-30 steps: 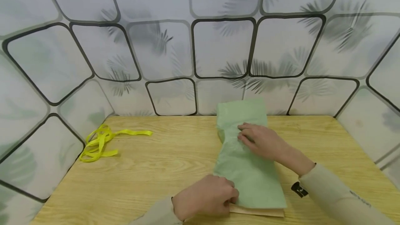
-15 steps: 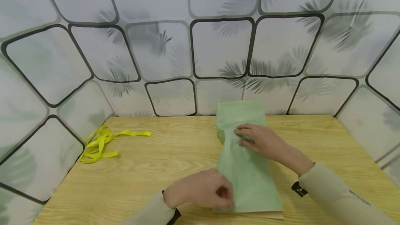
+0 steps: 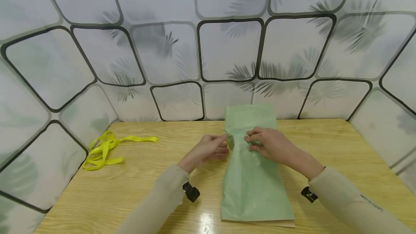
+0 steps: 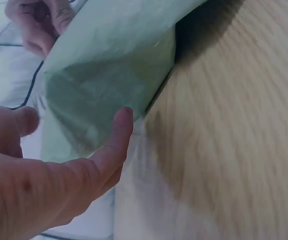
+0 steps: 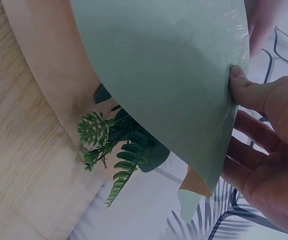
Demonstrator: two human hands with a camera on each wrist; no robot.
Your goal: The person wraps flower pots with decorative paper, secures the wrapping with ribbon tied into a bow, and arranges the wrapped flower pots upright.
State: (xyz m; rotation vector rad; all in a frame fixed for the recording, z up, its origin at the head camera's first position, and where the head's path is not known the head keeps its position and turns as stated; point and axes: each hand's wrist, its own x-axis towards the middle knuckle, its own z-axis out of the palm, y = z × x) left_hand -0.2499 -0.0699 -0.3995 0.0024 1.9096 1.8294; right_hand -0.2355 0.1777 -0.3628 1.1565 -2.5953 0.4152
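Note:
A sheet of pale green wrapping paper (image 3: 256,190) with a pinkish-tan reverse lies folded over lengthwise on the right half of the table, narrowing in the middle. Under its fold, the right wrist view shows green foliage (image 5: 128,155) with a fern frond and a pale green cone-like head; the rest is covered. My right hand (image 3: 273,147) pinches the top of the paper at the narrow part, thumb on one side of the ridge and fingers on the other. My left hand (image 3: 208,149) is at the paper's left edge, thumb and fingers apart.
A loose tangle of yellow ribbon (image 3: 104,149) lies at the table's back left. The wood-grain table (image 3: 162,176) meets patterned fabric walls (image 3: 175,100) at the back and sides. The paper's far end reaches to the back wall.
My left hand has left the paper's near edge and moved away from me to the left side of its narrow part. The right hand stays at nearly the same spot.

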